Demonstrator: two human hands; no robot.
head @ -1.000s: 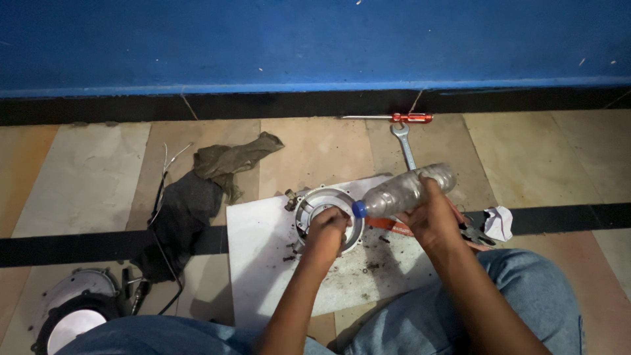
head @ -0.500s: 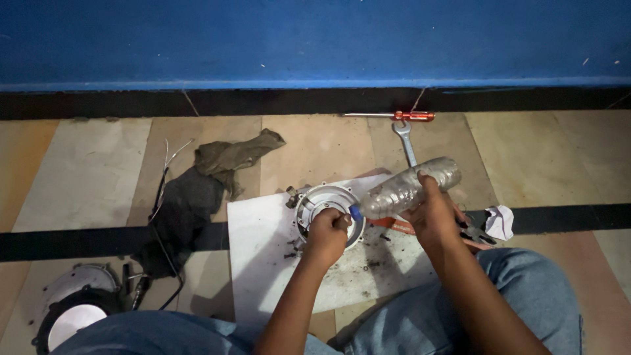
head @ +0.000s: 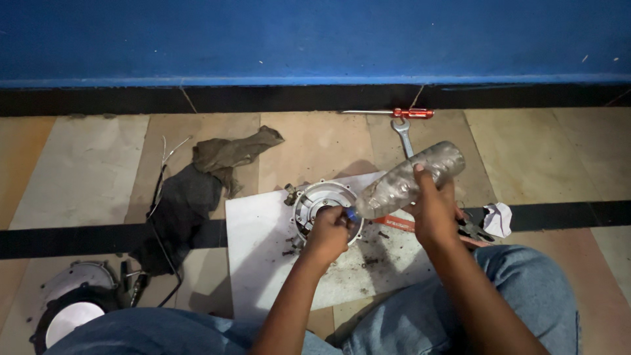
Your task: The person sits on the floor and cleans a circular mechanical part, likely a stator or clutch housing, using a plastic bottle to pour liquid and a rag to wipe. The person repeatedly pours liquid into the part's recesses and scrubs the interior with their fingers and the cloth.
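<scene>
My left hand (head: 327, 235) pinches the blue cap (head: 353, 214) of a plastic bottle (head: 409, 179), which my right hand (head: 434, 213) grips, tilted over a round metal cover (head: 317, 199) on a white board (head: 256, 250). Pliers (head: 474, 230) lie beside my right hand; farther off lie rags (head: 197, 190), a wrench (head: 403, 135) and a red screwdriver (head: 394, 113).
</scene>
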